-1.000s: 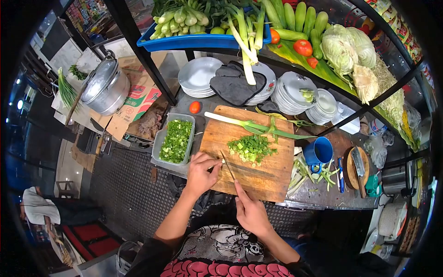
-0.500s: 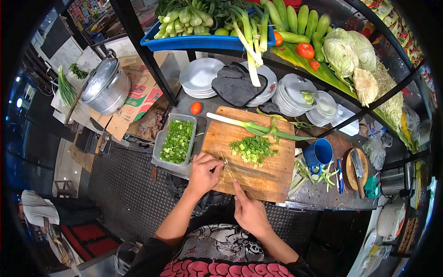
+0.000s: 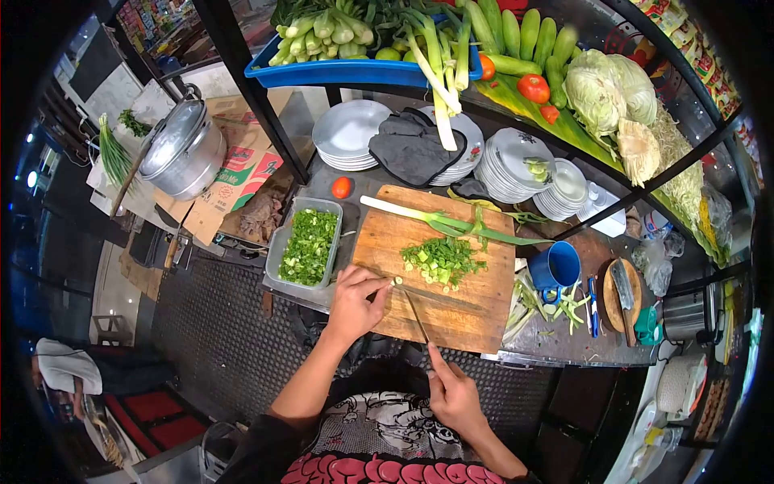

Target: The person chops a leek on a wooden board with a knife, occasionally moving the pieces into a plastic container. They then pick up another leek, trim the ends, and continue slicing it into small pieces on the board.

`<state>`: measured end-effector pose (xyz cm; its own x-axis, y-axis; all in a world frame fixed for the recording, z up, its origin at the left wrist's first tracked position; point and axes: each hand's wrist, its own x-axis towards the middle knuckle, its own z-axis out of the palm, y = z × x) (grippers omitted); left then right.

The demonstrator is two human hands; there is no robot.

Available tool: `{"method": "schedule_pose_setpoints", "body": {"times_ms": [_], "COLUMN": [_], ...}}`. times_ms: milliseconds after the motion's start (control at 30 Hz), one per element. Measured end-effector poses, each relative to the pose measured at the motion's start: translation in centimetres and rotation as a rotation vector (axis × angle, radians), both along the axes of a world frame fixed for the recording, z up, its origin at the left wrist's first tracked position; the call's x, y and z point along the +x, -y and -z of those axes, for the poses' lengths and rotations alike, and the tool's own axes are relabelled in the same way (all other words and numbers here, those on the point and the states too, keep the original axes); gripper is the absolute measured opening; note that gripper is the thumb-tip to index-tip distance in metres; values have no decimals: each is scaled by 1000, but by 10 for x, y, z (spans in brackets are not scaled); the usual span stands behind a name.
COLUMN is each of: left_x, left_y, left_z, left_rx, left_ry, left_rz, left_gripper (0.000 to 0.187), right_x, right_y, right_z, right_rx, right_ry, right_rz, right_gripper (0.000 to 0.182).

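My right hand [image 3: 455,390] grips a knife [image 3: 416,316] by its handle, the blade slanting over the front left of the wooden cutting board [image 3: 451,310]. My left hand [image 3: 355,305] is pinched at the board's left edge on a short end of spring onion [image 3: 395,281], mostly covered by the fingers. The knife tip lies close to those fingertips. A heap of chopped spring onion [image 3: 440,261] sits mid-board. Behind it a long leek stalk [image 3: 403,208] lies across the board. Left of the board is a plastic container [image 3: 272,252] of chopped greens.
Stacked plates [image 3: 347,129] and a tomato [image 3: 342,188] stand behind the board. To the right are a blue mug [image 3: 555,266], onion trimmings and a cleaver [image 3: 624,294] on a round board. A blue vegetable tray [image 3: 347,75] and black frame bars hang overhead.
My right hand has drawn back toward my body and slightly right with the knife, exposing more blade. A cut face of spring onion now shows at my left fingertips, which stay almost in place.
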<state>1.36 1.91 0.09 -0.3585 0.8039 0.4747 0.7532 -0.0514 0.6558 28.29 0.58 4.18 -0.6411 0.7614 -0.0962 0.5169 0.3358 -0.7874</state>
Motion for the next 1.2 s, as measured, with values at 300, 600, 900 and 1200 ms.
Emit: {"method": "schedule_pose_setpoints", "body": {"times_ms": [300, 600, 900, 1200], "left_x": [0, -1, -2, -3], "left_y": [2, 1, 1, 1], "left_z": [1, 3, 4, 1], "left_rx": [6, 9, -4, -29], "left_ry": [64, 70, 71, 67], "left_rz": [-17, -5, 6, 11], "left_gripper": [10, 10, 12, 13], "right_x": [-41, -51, -52, -61], "right_y": [-17, -20, -20, -20], "right_z": [11, 17, 19, 17], "right_rx": [51, 102, 146, 195], "right_ry": [-16, 1, 57, 78], "right_rz": [-51, -98, -112, -98], "right_gripper": [65, 71, 76, 79]}}
